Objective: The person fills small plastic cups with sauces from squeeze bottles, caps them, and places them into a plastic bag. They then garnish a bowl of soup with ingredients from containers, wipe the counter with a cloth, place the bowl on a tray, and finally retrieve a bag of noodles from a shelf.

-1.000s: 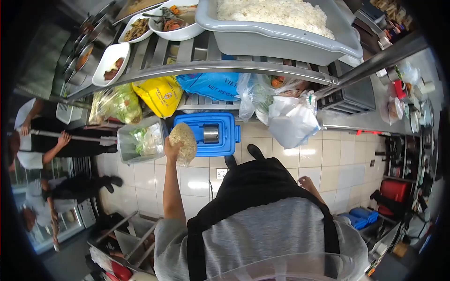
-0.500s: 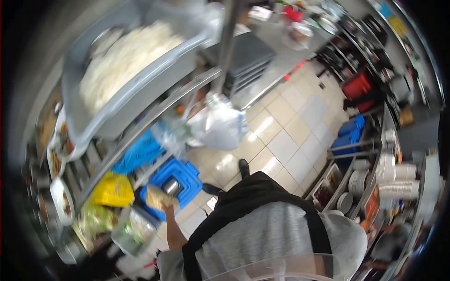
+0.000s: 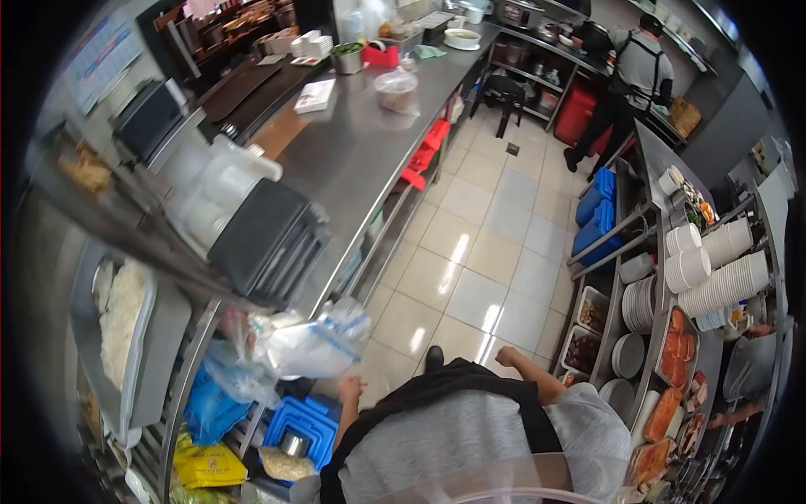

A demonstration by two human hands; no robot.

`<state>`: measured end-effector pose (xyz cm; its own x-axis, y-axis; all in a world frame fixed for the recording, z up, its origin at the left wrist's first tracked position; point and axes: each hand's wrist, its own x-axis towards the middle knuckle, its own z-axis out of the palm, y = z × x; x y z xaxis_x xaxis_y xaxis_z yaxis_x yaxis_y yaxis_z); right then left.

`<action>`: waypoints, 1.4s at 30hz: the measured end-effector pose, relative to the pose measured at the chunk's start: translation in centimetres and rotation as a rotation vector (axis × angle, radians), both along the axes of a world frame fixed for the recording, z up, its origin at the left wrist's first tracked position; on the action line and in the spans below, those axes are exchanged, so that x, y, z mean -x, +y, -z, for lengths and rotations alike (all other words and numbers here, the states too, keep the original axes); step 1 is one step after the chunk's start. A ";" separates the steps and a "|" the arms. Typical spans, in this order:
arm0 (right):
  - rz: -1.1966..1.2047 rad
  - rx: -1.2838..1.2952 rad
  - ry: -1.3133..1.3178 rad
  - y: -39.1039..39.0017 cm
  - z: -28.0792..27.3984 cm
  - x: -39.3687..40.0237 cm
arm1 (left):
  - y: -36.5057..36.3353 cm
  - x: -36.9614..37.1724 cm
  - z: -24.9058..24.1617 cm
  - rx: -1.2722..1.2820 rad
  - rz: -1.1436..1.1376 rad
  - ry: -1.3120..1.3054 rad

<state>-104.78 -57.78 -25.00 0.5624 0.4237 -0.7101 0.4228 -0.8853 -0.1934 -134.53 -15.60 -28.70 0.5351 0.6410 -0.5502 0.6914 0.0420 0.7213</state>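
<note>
My left hand hangs beside my body, fingers curled in, with nothing visible in it. It is near the white plastic bags at the shelf's edge. My right hand is in front of me on the other side, closed in a loose fist, and no object shows in it. Behind my left arm, a blue lidded bin carries a metal container and a bag of pale, grainy food. Neither hand touches these.
A steel counter runs along the left, with stacked black trays at its near end. A tub of rice stands at far left. Shelves of bowls and food trays line the right. A co-worker stands at the back beside a red bin.
My left hand has come away from the bag of pale, grainy food on the blue bin. My right hand has come into view. The view has turned toward the aisle, showing the co-worker.
</note>
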 end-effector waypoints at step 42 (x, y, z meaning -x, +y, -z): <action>1.747 -0.343 0.232 -12.7 7.2 -53.1 | -7.1 -110.8 -29.0 1.072 0.671 -0.427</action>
